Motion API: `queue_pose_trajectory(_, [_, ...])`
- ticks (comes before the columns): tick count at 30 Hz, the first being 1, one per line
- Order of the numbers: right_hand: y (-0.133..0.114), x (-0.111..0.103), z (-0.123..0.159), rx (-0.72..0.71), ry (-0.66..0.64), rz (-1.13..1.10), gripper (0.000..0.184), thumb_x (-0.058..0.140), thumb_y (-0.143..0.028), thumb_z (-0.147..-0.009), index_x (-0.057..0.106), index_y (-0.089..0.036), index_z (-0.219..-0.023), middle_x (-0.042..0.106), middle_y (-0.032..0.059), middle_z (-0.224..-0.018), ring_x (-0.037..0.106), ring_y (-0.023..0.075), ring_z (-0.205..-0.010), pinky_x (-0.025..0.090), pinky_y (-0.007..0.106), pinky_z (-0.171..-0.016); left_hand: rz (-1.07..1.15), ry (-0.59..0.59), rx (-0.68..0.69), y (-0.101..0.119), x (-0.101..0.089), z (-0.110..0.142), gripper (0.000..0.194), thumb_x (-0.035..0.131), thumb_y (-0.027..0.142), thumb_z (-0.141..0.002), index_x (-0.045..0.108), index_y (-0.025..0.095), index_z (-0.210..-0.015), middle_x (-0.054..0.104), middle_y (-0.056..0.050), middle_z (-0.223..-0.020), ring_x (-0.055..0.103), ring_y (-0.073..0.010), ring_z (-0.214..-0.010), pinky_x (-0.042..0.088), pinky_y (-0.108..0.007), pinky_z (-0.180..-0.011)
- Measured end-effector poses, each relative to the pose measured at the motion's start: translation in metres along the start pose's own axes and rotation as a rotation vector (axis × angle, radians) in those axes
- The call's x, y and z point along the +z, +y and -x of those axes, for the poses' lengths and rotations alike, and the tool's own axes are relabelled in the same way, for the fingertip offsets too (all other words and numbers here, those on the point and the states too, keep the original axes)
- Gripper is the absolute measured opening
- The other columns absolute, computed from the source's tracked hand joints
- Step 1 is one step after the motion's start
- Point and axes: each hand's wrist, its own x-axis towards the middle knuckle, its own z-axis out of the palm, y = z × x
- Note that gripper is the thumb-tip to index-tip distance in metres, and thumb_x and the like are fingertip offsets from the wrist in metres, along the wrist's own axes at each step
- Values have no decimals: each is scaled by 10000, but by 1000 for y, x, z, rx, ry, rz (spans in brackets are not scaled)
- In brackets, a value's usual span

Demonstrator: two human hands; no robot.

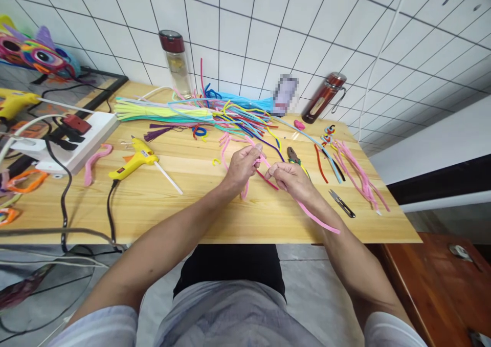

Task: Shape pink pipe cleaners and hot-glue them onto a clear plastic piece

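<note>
My left hand (243, 165) and my right hand (292, 179) are both closed on a pink pipe cleaner (318, 219) above the middle of the wooden table (172, 203). The stem runs between the two hands, and its long end trails past my right wrist toward the table's front edge. A shorter pink end hangs below my left hand. A heap of coloured pipe cleaners (230, 116) lies just behind my hands.
A yellow glue gun (132, 163) lies to the left, its cord dropping over the front edge. A white power strip (72, 142) sits farther left. Pliers (294, 156), small snips (341, 203) and loose pink stems (360, 175) lie to the right. Two bottles (175, 63) stand at the wall.
</note>
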Motion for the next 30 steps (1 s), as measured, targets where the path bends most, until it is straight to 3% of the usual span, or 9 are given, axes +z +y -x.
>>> queue_pose_trajectory(7, [7, -12, 20, 16, -80, 8, 439, 568, -532, -967, 748, -136, -1031, 431, -59, -566, 338, 102, -518, 231, 270, -521, -1, -9, 16, -2, -4, 0, 455, 743, 599, -809, 652, 154, -778, 441, 72, -541, 277, -26, -395, 164, -194, -411])
queue_pose_trajectory(13, [14, -14, 34, 25, -39, 158, 378, 550, -461, -956, 756, -145, -929, 352, -73, -532, 290, 102, -496, 212, 264, -516, -42, 59, 23, -9, -1, 2, 414, 744, 546, -818, 657, 148, -743, 406, 78, -506, 273, -28, -393, 160, -194, -408])
queue_pose_trajectory(18, [17, -9, 42, -18, 53, 191, 351, 535, -427, -959, 767, -164, -969, 430, -61, -553, 375, 110, -520, 283, 251, -539, 54, 128, -23, -7, 1, 5, 407, 788, 543, -773, 644, 162, -773, 386, 94, -501, 248, -23, -368, 152, -194, -396])
queue_pose_trajectory(26, [20, -18, 50, 108, -14, -121, 402, 602, -511, -930, 750, -137, -938, 342, -98, -476, 242, 85, -456, 175, 257, -495, 26, -229, -161, -3, 9, 18, 498, 888, 558, -678, 671, 149, -861, 570, 42, -651, 319, -1, -388, 182, -183, -396])
queue_pose_trajectory(30, [20, -21, 47, 146, -70, -238, 389, 636, -512, -894, 740, -137, -910, 356, -100, -444, 222, 81, -431, 167, 258, -478, -29, -290, -183, -3, 8, 19, 464, 896, 524, -684, 634, 154, -781, 539, 49, -597, 322, -7, -389, 187, -184, -403])
